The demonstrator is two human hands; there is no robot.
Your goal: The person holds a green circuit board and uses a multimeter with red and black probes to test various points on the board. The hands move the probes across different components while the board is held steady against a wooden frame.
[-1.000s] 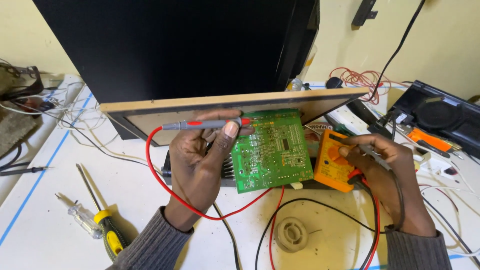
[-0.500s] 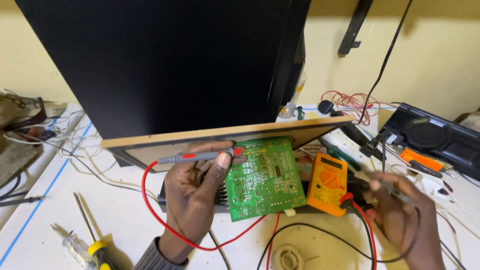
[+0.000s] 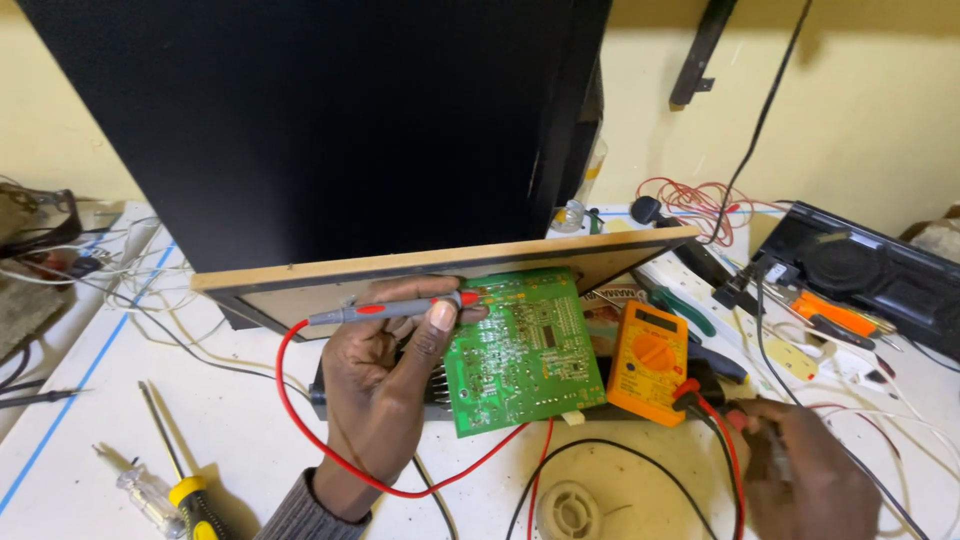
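1. Head view: my left hand pinches the red-and-grey probe, tip at the green circuit board.
2. My right hand, right of the board, looks closed; I cannot tell on what.
3. I judge probing is underway; next needs a steady tip.

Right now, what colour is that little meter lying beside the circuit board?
Orange, with a dark display; the multimeter shows best in the head view.

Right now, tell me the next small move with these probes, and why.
Probably bring the right hand up to the green circuit board. The left hand already holds the red probe with its tip at the board's top edge, and the orange multimeter sits beside the board. The right hand is low by the meter's leads, away from the board, so only one probe is in place.
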